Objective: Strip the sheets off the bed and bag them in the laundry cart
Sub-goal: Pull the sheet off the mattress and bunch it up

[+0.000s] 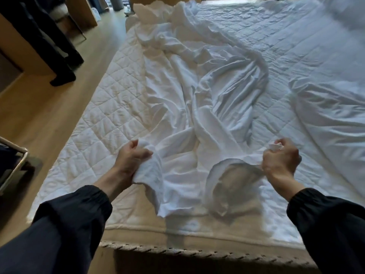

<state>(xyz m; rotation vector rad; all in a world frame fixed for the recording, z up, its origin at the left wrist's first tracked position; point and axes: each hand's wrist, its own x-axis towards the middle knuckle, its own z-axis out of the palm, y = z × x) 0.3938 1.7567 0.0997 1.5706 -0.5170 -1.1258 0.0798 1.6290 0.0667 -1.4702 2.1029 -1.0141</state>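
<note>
Head view: both hands, left [131,162] and right [281,159], clutch sheet [189,107] edge.

white sheet [197,99], white quilted diamond-patt. mattress pad [110,107], black sleeves [75,210], tan wood floor [49,115]

The sheet [197,91] is thin white cloth, matt and heavily creased. Under it, the mattress pad [110,107] is white quilted cloth, matt, stitched in diamonds. At 6 o'clock the mattress edge [158,237] is beige fabric trimmed with twisted cord. The floor [39,119] at 9 o'clock looks like pale wood, smooth with a low sheen. The cart frame [14,170] at 8 o'clock is smooth light metal tube. The sleeves [65,224] are dark matt cloth.
</note>
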